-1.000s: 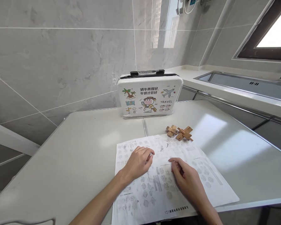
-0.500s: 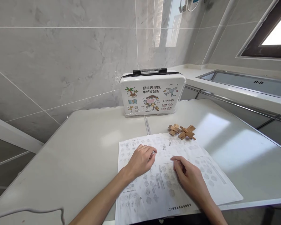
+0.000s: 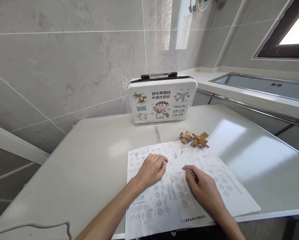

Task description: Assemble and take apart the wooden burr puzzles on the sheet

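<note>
On the bench [image 3: 94, 146], the left hand [image 3: 151, 170] rests half-open, gripping nothing, on a printed sheet [image 3: 173, 203]. Behind stands a white case [image 3: 161, 100] (a cartoon cow on its front). Next, a small wooden puzzle [image 3: 186, 137] sits beside a larger wooden puzzle [image 3: 200, 140] at the sheet's far edge; the right hand [image 3: 201, 185] lies nearer, loosely curled, unclenched.

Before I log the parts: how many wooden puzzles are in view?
2: the left wooden puzzle at the far edge of the paper sheet, and the right wooden puzzle alongside. Others could be hidden behind the suitcase.
</note>
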Demonstrator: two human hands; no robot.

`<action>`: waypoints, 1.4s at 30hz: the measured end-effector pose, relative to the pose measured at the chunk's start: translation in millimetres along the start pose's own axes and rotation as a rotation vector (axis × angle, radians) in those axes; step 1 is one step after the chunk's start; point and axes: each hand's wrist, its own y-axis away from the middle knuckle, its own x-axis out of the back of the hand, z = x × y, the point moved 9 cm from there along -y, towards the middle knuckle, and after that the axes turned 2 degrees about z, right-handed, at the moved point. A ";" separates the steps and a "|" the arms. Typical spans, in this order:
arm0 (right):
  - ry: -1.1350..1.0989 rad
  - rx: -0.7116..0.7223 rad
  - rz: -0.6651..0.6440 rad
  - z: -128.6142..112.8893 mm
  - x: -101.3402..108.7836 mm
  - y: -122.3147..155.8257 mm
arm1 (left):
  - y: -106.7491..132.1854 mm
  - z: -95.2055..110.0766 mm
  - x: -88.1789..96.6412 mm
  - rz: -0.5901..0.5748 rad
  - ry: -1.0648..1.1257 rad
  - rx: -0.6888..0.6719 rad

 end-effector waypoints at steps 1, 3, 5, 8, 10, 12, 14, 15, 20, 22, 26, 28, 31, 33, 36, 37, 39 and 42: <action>0.002 0.001 0.001 -0.5 0.3 -0.1 | -0.1 0.2 -0.1 -0.002 0.000 -0.001; 0.004 0.004 0.005 -1.5 0.9 -0.3 | -0.2 0.7 0.3 -0.002 0.000 -0.006; 0.002 0.008 0.006 -2.4 1.0 -0.5 | -0.2 0.9 0.7 -0.001 0.000 -0.010; 0.002 0.016 0.010 -3.4 1.2 -0.5 | -0.4 1.2 1.0 -0.003 0.005 -0.012; 0.005 0.020 0.013 -3.7 1.4 -0.4 | -0.6 1.8 1.2 -0.005 0.007 -0.014; 0.011 0.021 0.016 -3.7 1.7 -0.1 | -0.8 2.1 1.2 -0.009 0.001 -0.011; 0.016 0.017 0.011 -3.1 1.6 0.1 | -0.8 2.0 0.8 -0.015 -0.009 -0.004; 0.016 0.013 0.008 -2.6 1.5 0.3 | -0.8 1.9 0.6 -0.017 -0.013 -0.001; 0.017 0.006 0.008 -1.8 2.0 0.4 | -0.7 2.1 -0.1 -0.019 -0.009 0.000; 0.016 0.011 0.014 -3.0 2.6 0.2 | -0.7 2.2 0.1 -0.018 -0.006 -0.001; 0.002 0.022 0.019 -6.0 3.4 0.0 | -0.5 2.9 0.9 -0.013 0.003 -0.011; 0.000 0.020 0.018 -6.4 3.7 0.2 | -0.3 2.6 1.0 -0.012 -0.002 -0.009; -0.002 0.018 0.015 -6.1 3.6 0.3 | -0.2 2.2 1.2 -0.009 -0.010 -0.011; -0.006 0.021 0.015 -5.9 3.4 0.2 | -0.3 2.6 1.7 0.000 -0.012 -0.019; -0.006 0.020 0.015 -5.0 2.6 -0.1 | -0.4 3.2 2.1 0.009 -0.014 -0.028; -0.003 0.018 0.014 -4.7 2.3 -0.1 | -0.5 3.3 2.1 0.010 -0.014 -0.029; 0.004 0.015 0.014 -4.3 2.2 -0.2 | -0.4 3.4 1.9 0.010 -0.013 -0.027; 0.010 0.020 0.018 -4.8 2.9 0.0 | -0.2 2.9 1.3 0.002 -0.012 -0.021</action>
